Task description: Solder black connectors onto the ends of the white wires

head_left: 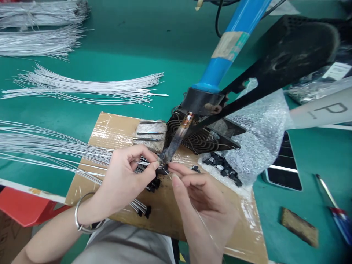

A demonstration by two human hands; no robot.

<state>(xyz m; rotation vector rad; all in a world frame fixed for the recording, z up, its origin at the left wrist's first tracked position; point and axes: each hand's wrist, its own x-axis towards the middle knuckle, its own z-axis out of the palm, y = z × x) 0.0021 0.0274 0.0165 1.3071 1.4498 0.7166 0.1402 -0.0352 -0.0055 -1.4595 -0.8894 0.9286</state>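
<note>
Green table: here it is, a broad green top (123, 44) running out of sight at several edges, stacked wire bundles (35, 40) cut off at its far left.
Cardboard: a tape-glossed sheet (110, 121) under the hands, much of its middle covered.
Black bracket: a long dark arm (275, 66) slanting in from the upper right, hiding part of the fan (203, 143) beneath.
Blue iron: the soldering iron (218, 71) angles down, its top out of view; the tape round the handle has marks I can't read.
White wires: a loose spread (55, 146), leaving at the left edge and passing behind the left hand.
Right hand: this one (209, 205), thumb and forefinger nearly meeting, has a thin wire (202, 220) pinched beside the iron's tip.
Left hand: over here (129, 179), thumb and forefinger pressed together on a white wire just beside the tip; the very end is hard to make out.
White tube: cut off at right, a big "P" (324, 106) readable, smaller print not.
Black connectors: a heap (224, 167) by the bubble wrap (264, 135); wired ones (148, 211) lie partly behind the left hand.
Pale label: upper right (337, 70), too small to read.
</note>
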